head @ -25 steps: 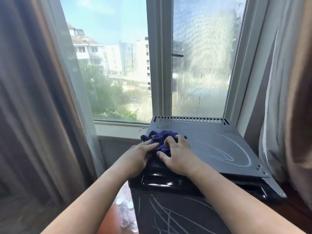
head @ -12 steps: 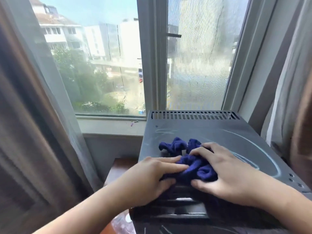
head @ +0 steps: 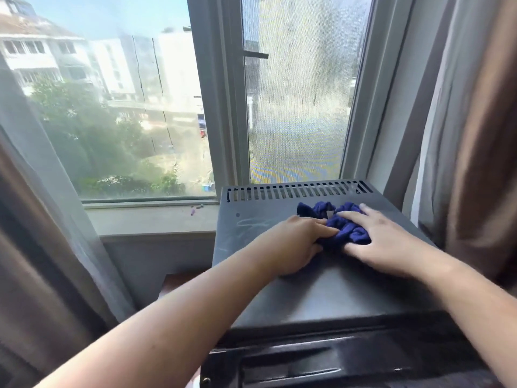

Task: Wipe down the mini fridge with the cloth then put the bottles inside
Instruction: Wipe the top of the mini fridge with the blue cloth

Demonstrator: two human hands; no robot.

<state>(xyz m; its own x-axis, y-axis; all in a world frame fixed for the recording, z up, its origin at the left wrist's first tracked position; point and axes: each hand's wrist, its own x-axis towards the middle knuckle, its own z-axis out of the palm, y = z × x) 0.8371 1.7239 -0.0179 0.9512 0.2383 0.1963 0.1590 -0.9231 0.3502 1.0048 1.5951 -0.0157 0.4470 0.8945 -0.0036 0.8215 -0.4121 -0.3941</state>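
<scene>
The mini fridge (head: 335, 292) is a dark grey box under the window, and I look down on its top. A crumpled dark blue cloth (head: 353, 234) lies on the top toward the back, just in front of the vent slats (head: 296, 191). My left hand (head: 293, 247) holds the cloth's left side between fingers and thumb. Lying flat over the cloth's right side, my right hand (head: 391, 247) presses it down with straight, spread fingers. Pale scribble marks (head: 251, 223) show on the top left of the cloth. No bottles are in view.
A window sill (head: 151, 219) runs left of the fridge, with a small purple scrap (head: 193, 211) on it. Curtains hang close on the left (head: 42, 247) and right (head: 475, 163). The fridge's glossy black front edge (head: 321, 365) is at the bottom.
Both hands have pushed the cloth from the front left of the fridge top toward the back right. The view has moved closer and leftward.
</scene>
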